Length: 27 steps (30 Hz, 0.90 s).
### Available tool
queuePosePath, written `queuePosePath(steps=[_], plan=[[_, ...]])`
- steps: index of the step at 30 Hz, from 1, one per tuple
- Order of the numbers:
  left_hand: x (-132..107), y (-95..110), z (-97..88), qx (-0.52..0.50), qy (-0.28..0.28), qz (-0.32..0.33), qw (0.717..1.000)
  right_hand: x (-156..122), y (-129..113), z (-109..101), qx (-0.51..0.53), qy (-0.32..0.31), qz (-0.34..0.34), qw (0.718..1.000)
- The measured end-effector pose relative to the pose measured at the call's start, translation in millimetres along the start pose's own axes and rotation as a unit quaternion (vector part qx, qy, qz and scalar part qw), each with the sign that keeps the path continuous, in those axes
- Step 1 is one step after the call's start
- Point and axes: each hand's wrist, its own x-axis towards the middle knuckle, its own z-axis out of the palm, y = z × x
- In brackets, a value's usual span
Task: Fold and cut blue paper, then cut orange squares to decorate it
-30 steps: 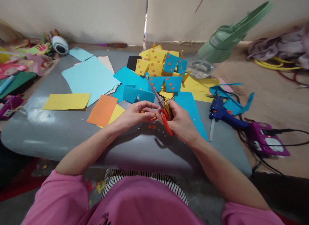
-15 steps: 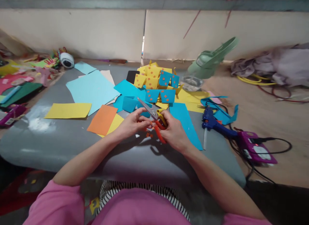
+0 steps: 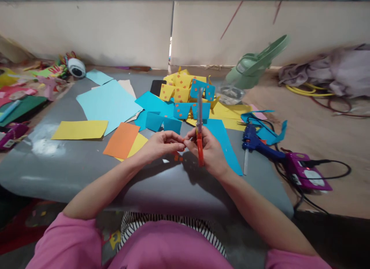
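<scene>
My right hand holds a pair of scissors with red-orange handles, blades closed and pointing away from me. Its thumb and fingertip meet the fingertips of my left hand, which pinches a tiny orange scrap, mostly covered by the fingers. Below the hands lie small orange paper bits. Beside my left forearm, an orange paper sheet partly covers a yellow one. Beyond the hands stand folded blue pieces and yellow pieces, dotted with orange squares. A plain blue folded piece sits nearer.
Light blue sheets and a yellow strip lie left on the grey table. At right are a blue strip, a blue glue gun, a purple box with black cables, and a green object behind.
The scissors have swung from pointing left over my left fingers to pointing straight away, and have closed. My right fingertips have moved to meet the left ones.
</scene>
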Motion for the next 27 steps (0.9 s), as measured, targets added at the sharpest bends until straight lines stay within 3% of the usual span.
queuePosePath(steps=[8, 16, 23, 27], plan=[[-2.7, 5.1, 5.5, 0.007, 0.027, 0.051, 0.998, 0.5, 1.0, 3.5, 0.041, 0.001, 0.019, 0.999], [-1.3, 1.4, 3.6, 0.0, 0.002, 0.026, 1.0, -0.7, 7.3, 6.2, 0.081, 0.016, 0.025, 0.996], [-2.3, 0.9, 5.7, 0.026, 0.036, 0.066, 0.997, -1.2, 3.9, 7.5, 0.043, 0.021, 0.024, 0.999], [-2.6, 2.5, 5.0, 0.02, 0.027, 0.069, 0.997, -2.5, 1.5, 9.0, 0.05, 0.015, 0.032, 0.998]])
